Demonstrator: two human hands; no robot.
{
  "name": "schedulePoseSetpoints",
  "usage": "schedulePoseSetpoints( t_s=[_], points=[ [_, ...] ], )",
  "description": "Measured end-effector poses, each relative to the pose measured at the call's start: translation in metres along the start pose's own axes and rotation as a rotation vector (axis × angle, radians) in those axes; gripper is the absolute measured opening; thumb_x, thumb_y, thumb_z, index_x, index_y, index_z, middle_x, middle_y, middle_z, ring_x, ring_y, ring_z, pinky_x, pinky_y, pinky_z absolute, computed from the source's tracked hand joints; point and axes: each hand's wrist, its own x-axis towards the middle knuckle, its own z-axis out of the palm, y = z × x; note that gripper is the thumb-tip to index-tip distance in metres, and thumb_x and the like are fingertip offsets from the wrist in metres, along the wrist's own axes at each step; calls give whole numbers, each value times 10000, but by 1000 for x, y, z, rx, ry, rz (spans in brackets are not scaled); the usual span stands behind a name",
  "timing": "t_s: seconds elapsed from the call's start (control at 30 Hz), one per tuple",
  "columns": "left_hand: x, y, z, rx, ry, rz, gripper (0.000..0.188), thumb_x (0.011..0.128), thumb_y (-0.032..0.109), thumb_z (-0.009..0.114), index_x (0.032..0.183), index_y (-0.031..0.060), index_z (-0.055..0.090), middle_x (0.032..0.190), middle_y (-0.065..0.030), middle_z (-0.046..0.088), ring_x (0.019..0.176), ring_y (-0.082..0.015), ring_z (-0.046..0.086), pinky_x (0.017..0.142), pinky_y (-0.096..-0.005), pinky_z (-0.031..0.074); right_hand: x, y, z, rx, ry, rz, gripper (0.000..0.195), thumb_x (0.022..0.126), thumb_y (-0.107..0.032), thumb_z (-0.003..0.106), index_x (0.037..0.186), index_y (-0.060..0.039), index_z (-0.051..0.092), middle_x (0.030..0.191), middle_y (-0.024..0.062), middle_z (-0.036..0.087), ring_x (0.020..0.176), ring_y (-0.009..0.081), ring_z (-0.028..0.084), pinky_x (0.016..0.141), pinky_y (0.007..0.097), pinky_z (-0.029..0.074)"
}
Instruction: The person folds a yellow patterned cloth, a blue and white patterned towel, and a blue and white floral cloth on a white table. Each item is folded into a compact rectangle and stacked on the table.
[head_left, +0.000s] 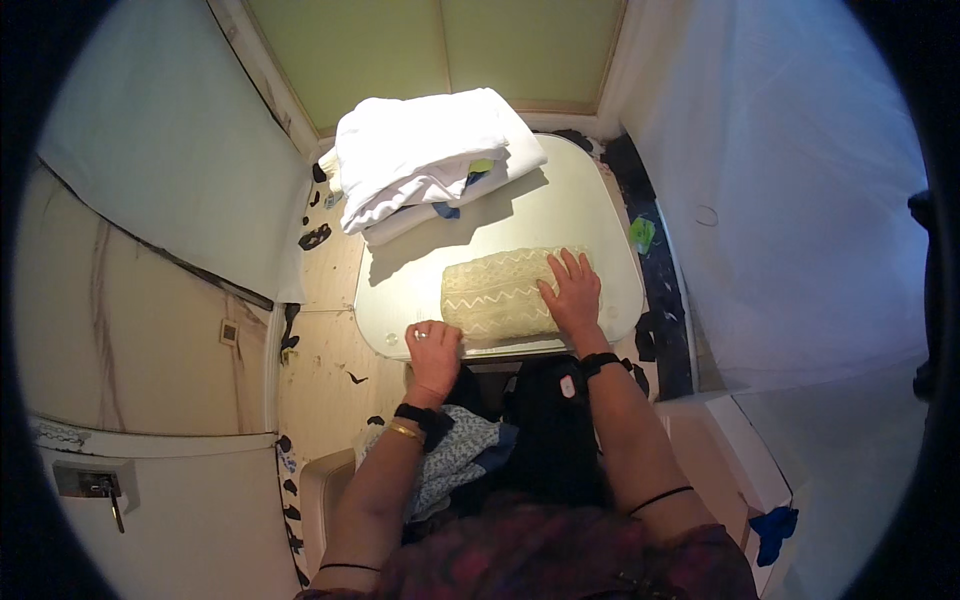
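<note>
A folded pale green-yellow patterned cloth (495, 296), with zigzag lines across it, lies flat near the front edge of a white table (600, 217). My right hand (574, 292) rests on the cloth's right part with its fingers spread. At the cloth's near left corner is my left hand (433, 352), fingers bent over the table's front edge; whether it pinches the fabric cannot be made out. A stack of folded white cloths (427, 157) sits at the back left of the table, with bits of blue and green fabric showing between the layers.
A grey-white patterned garment (457, 450) lies on my lap at the left. White sheeting (787, 187) hangs along the right side. On the left stands a white door with a metal handle (101, 484). Dark scraps (315, 237) litter the floor. A blue cloth (772, 534) hangs at lower right.
</note>
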Motion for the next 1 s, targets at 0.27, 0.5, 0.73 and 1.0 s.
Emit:
schedulePoseSetpoints(
  t_s=[0.27,0.5,0.73,1.0],
  points=[
    [2,1,-1,-2,-125,-31,81,763,107,600,842,100,618,849,-83,567,943,-283,539,1019,-545,319,1,2,2,3,-25,6,555,823,-392,680,1331,-199,565,1423,64,470,1336,366,368,1029,556,314],
    [51,58,-26,-90,-49,54,313,733,88,628,1046,80,645,1138,-131,588,1162,-338,513,1063,-593,293,-1,8,1,-13,-31,33,551,837,-413,661,1338,-206,560,1433,65,470,1346,364,363,1035,567,305],
    [96,65,50,-55,-198,-4,546,892,434,603,1376,196,520,1513,-129,361,1419,-380,262,1079,-690,170,1,1,-3,4,-36,29,557,840,-428,647,1344,-211,554,1443,72,463,1350,372,362,1014,598,319],
    [90,60,66,-6,-270,-38,629,867,502,612,1425,249,468,1543,-131,316,1440,-410,207,1057,-739,120,0,4,-4,33,-36,58,552,815,-424,678,1316,-214,583,1437,73,460,1351,391,348,1023,609,303]
  ],
)
